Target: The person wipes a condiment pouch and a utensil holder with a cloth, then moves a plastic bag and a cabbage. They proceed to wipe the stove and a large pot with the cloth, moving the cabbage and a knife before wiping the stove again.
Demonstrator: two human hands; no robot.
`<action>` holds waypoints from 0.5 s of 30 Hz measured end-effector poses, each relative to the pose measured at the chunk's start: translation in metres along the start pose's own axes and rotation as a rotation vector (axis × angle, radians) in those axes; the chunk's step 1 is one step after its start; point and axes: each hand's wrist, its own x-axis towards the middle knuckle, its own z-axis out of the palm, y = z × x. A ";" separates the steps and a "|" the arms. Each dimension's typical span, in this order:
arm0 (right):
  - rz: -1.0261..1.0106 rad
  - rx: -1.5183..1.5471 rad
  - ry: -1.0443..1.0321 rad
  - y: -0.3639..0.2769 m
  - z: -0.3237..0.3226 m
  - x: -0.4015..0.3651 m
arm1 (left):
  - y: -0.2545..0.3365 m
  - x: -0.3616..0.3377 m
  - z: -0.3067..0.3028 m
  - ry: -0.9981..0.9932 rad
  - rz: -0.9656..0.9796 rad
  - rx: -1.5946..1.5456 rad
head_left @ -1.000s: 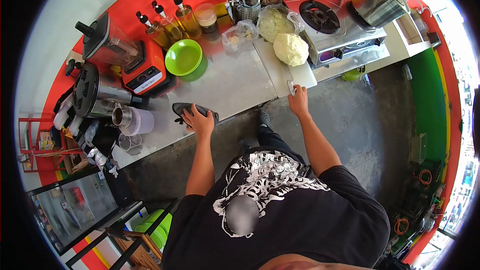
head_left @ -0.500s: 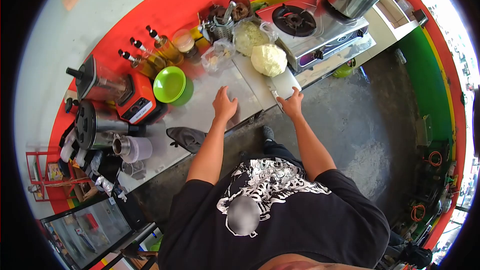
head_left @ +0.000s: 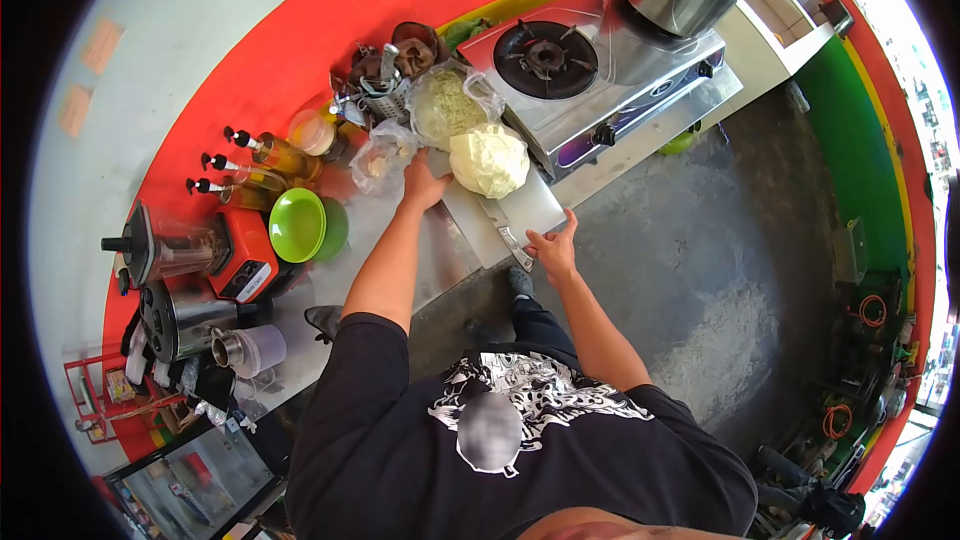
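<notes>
right hand (head_left: 553, 248) fingers grip the cutting board (head_left: 500, 208) edge; left hand (head_left: 425, 185), seemingly open, beside cabbage (head_left: 488, 160).

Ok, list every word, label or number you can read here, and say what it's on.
No text here can be read for certain.
White label on the orange blender base: too small to read.
Papers on the wall: blurred.
Shirt print: a graphic, no legible words.

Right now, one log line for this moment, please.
left hand: beside cabbage on cutting board | right hand: at knife, board's near edge | grips: unclear
</notes>
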 end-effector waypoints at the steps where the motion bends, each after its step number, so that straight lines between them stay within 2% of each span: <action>1: -0.010 0.011 -0.015 0.001 -0.001 0.002 | 0.003 0.002 -0.001 0.019 0.038 0.073; 3: -0.007 0.009 -0.030 0.002 -0.005 0.006 | 0.007 0.003 -0.004 0.032 0.068 0.151; 6: -0.025 -0.014 -0.064 -0.002 -0.007 0.011 | 0.021 0.000 -0.013 -0.052 -0.028 0.236; 11: -0.047 -0.046 -0.106 -0.001 -0.016 0.017 | 0.015 -0.010 -0.007 -0.014 -0.127 0.272; 15: -0.035 -0.138 -0.163 -0.001 -0.019 0.012 | 0.011 -0.036 -0.006 0.044 -0.121 0.254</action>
